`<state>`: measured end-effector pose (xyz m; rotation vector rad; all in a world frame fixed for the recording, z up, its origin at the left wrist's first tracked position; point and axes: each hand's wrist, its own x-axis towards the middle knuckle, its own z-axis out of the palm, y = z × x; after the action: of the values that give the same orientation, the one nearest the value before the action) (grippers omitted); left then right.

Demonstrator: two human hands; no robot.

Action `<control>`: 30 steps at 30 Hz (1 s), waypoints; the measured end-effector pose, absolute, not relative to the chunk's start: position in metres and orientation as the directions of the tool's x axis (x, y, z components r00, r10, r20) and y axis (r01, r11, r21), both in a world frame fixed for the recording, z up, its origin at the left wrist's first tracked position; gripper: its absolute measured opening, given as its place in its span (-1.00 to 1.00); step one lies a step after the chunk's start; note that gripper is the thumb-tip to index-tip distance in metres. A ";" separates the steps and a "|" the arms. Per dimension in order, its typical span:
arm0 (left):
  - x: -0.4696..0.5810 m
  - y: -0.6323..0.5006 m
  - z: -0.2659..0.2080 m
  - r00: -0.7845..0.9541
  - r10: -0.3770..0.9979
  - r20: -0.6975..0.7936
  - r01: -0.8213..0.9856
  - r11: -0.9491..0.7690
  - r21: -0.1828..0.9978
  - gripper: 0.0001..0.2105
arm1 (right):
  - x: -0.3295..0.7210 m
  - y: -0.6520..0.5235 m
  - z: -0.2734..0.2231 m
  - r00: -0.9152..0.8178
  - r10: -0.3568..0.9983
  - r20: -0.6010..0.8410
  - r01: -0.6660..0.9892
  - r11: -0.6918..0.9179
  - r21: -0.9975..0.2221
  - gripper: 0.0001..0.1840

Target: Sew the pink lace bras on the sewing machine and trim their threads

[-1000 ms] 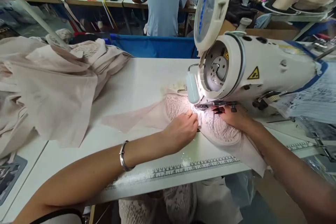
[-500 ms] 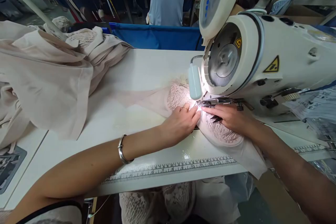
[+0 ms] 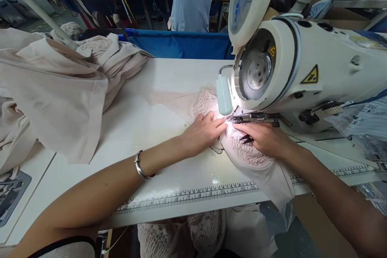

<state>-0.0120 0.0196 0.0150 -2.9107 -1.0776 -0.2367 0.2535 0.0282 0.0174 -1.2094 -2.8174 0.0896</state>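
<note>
A pale pink lace bra cup piece (image 3: pixel 249 151) lies on the sewing table under the head of a white sewing machine (image 3: pixel 329 64). Its upper lace part (image 3: pixel 205 102) spreads behind my left hand. With fingers stretched out flat, my left hand (image 3: pixel 205 131) presses on the fabric just left of the lit needle area. My right hand (image 3: pixel 266 137) rests on the lace to the right, its index finger reaching toward the presser foot (image 3: pixel 242 119). Dark pointed blades of thread snips (image 3: pixel 247 139) stick out from under its curled fingers; their handle is hidden.
Beige fabric (image 3: pixel 60 100) is heaped at the left. A small lamp (image 3: pixel 223 96) hangs beside the needle. A ruler strip (image 3: pixel 193 197) runs along the table's front edge, with lace pieces (image 3: pixel 181 234) below. Beyond a blue cloth bin (image 3: pixel 181 43) is a person in blue (image 3: pixel 195 0).
The lace piece has shifted slightly left and away through the machine, my left hand moving with it. A dark loop shows on the table below that hand. My right hand stays nearly in place.
</note>
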 end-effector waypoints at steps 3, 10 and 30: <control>-0.016 0.026 0.013 0.747 0.639 0.183 0.638 -0.767 0.070 -0.65 | 0.249 0.026 0.025 -0.660 0.751 0.014 0.746 0.658 -0.103 -0.43; -0.009 0.022 0.018 0.746 0.620 0.242 0.639 -0.769 -0.001 -0.62 | 0.234 0.027 0.032 -0.429 0.903 -0.009 0.860 0.405 -0.312 -0.71; 0.013 -0.016 -0.001 0.722 0.648 0.241 0.667 -0.745 0.007 -0.54 | 0.249 0.023 0.004 -0.619 0.763 0.184 0.767 0.638 -0.067 -0.27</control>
<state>0.0133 -0.0164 -0.0008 -2.8409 -1.0863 -0.3517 0.2490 0.0227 0.0041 -1.2585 -2.6626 -0.0262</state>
